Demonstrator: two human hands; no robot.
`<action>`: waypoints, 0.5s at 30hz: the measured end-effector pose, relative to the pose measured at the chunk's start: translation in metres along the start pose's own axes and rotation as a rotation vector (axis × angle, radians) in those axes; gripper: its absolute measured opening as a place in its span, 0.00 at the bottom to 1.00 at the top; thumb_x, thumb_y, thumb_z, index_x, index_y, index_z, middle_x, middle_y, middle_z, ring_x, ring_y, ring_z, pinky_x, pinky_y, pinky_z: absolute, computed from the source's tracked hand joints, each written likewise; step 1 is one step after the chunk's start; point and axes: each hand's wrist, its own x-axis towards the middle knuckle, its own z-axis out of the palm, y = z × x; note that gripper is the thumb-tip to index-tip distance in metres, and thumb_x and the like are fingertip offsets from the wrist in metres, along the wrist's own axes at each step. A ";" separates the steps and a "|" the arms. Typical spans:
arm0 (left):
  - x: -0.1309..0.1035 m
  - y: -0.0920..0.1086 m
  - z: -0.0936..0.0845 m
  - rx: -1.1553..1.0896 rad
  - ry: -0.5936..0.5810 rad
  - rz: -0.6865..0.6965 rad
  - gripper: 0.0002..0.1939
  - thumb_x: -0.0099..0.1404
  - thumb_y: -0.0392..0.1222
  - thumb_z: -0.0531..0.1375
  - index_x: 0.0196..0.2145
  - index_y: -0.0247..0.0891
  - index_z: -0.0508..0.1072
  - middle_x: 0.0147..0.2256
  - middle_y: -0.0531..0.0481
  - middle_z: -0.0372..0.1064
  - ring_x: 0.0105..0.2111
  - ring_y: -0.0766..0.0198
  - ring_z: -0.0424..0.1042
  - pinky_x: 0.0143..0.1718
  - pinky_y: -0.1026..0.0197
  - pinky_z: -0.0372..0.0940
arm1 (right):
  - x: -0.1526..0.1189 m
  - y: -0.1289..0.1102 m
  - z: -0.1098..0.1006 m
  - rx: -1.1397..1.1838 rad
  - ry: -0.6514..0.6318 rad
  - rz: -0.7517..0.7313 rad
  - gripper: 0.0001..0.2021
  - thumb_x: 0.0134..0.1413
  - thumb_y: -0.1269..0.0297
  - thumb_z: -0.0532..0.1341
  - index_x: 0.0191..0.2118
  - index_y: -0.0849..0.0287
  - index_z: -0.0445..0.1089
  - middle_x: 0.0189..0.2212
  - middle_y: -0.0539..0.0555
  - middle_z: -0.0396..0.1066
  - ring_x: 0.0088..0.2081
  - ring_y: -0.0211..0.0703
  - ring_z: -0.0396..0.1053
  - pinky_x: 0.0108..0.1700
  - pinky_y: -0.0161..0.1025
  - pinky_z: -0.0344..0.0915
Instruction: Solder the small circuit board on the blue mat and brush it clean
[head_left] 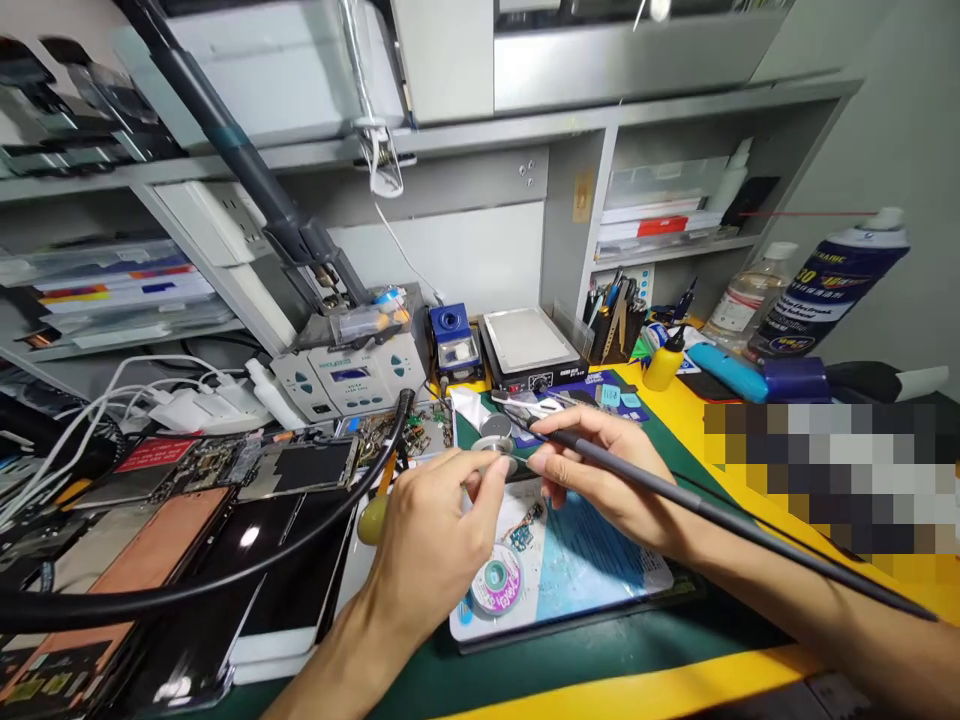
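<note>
Over the green mat (600, 650), the left hand (442, 515), fingertips pinched, seems to steady a small reel (492, 442) between the hands. The right hand (611, 475), fingers curled, grips a black tool (637, 475) pen-fashion, suiting fine control.

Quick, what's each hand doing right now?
Left hand: closed, seems to be pinching a small silver roll.
Right hand: closed, holding a long black tool.
</note>
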 end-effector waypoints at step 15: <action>0.015 -0.003 0.016 -0.528 -0.087 -0.291 0.20 0.56 0.58 0.64 0.25 0.36 0.75 0.23 0.51 0.68 0.22 0.64 0.64 0.25 0.62 0.59 | -0.004 0.011 0.015 0.023 -0.061 -0.190 0.16 0.53 0.52 0.69 0.41 0.56 0.70 0.21 0.46 0.67 0.22 0.39 0.67 0.27 0.37 0.65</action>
